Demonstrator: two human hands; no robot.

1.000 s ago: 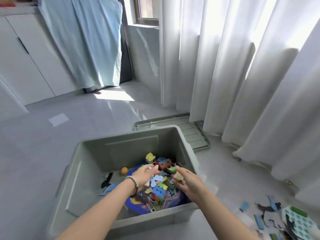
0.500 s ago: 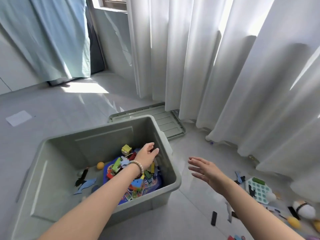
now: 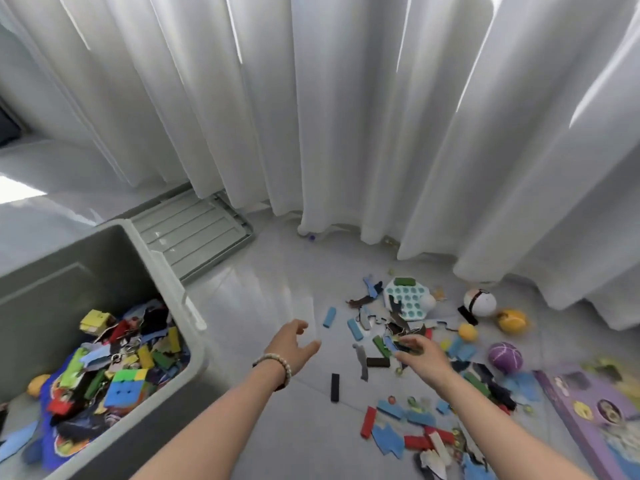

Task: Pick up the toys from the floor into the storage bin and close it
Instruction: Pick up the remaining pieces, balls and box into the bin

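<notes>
The grey storage bin [image 3: 194, 327] stands at the lower left, open, holding several coloured blocks and puzzle pieces. Its lid [image 3: 194, 233] lies flat on the floor behind it, by the curtain. Scattered toys [image 3: 391, 420] cover the floor at the right: blue, red, green and black blocks, puzzle pieces, a teal pop toy [image 3: 407, 299], a white ball [image 3: 479, 302], a purple ball [image 3: 505, 357]. My left hand [image 3: 291, 346] hovers over bare floor, fingers relaxed, holding nothing. My right hand [image 3: 420, 355] reaches over the blocks, blurred, fingers spread, with nothing in it.
White curtains [image 3: 346, 116] hang along the back and reach the floor. A purple box [image 3: 588, 420] lies at the right edge. Yellow toys [image 3: 512, 320] sit near the curtain. Bare tiled floor [image 3: 270, 289] lies between the bin and the toys.
The view swung right from the bin to the toy pile. My left hand left the bin and now hovers over the floor. My right hand moved out over the scattered blocks.
</notes>
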